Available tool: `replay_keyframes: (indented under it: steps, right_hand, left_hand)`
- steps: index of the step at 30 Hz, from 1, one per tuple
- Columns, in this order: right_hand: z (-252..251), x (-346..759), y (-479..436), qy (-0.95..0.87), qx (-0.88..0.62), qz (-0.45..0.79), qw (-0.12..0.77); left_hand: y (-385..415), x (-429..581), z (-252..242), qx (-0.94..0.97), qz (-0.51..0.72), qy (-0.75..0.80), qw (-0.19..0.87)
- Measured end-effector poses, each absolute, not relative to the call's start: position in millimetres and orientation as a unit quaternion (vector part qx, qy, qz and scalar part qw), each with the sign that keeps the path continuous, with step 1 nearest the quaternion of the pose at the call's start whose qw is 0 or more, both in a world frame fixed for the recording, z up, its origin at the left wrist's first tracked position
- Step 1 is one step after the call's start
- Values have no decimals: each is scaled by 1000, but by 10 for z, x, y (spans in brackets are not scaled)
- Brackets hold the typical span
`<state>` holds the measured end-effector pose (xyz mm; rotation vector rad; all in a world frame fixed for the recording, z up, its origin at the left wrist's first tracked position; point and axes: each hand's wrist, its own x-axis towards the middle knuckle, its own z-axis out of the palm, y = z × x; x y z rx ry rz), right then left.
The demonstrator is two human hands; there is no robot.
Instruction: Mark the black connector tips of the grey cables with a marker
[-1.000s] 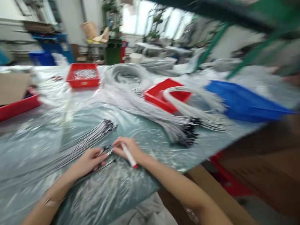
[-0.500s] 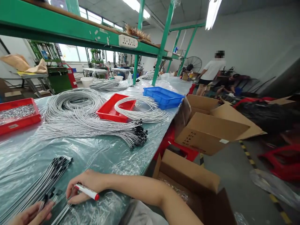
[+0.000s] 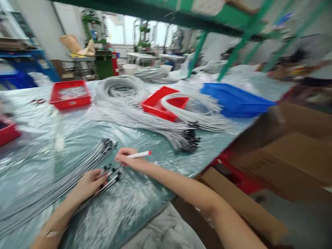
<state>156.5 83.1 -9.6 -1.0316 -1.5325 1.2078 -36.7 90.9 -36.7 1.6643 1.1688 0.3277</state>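
Note:
My left hand [image 3: 90, 182] is closed around a few thin grey cables [image 3: 110, 183], whose black connector ends stick out past the fingers. In my right hand [image 3: 129, 158] is a white marker [image 3: 140, 154] with a red end pointing away to the right. The right fingertips are just beyond the black connectors; whether they touch one is too blurred to tell. Left of my hands, a larger bundle of the same cables [image 3: 77, 169] lies on the plastic-covered table [image 3: 140, 204], its black ends pointing away from me.
Farther back lie a pile of white cables [image 3: 145, 119], coiled cables [image 3: 121, 86], a red tray of small metal parts [image 3: 70, 105], another red tray [image 3: 155, 112] and a blue tray [image 3: 238, 103]. Open cardboard boxes [image 3: 293, 166] stand beyond the table's right edge. A green frame [image 3: 160, 15] crosses above.
The view has swung left, bringing more of the table's left side into sight. My right hand, with the marker, has moved away from the cable shafts to beyond the connector ends.

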Motion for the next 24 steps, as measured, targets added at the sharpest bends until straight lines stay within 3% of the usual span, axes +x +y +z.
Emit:
replay_keyframes:
  steps: [3,7,15,24]
  right_hand:
    - [-97,1514,843,-630,-426,526,382]
    - [-277,1465,901,-640,-449,512,356]
    - [-483,1539,901,-737,-489,282,371]
    - [-481,1494,863,-753,-513,240,335]
  left_hand:
    - [847,-331,-305,686,152,492,514]
    - [864,-354,-334,686,145,494,515]
    - [844,-359,-366,707,134,495,487]
    - [839,-371,-340,711,138,484,491]
